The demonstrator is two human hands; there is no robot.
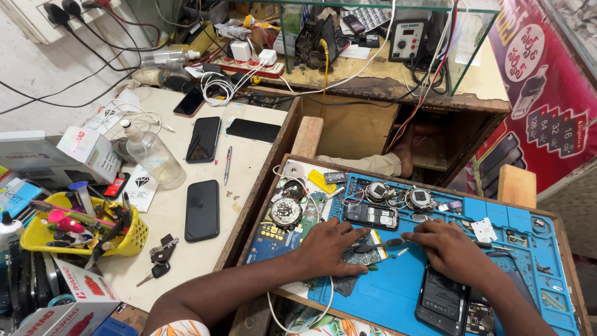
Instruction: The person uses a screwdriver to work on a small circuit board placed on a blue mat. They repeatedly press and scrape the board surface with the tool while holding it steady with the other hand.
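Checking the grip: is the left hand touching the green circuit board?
Touching. The head view shows the left hand pressed flat on the green circuit board, fingers covering part of it.

We see bright, even daylight across the desk, with soft shadows under the hands, mild glare on the dark phone screens, sharp focus throughout, and slight wide-angle bending at the edges.

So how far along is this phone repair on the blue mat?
Done, it appears: a dark phone with its back cover off lies on the blue silicone work mat, and loose round parts sit along the mat's top. In hand: the left hand pins a small green circuit board while the right hand works a black-handled tool on it. Left: reassembly; the phone remains open.
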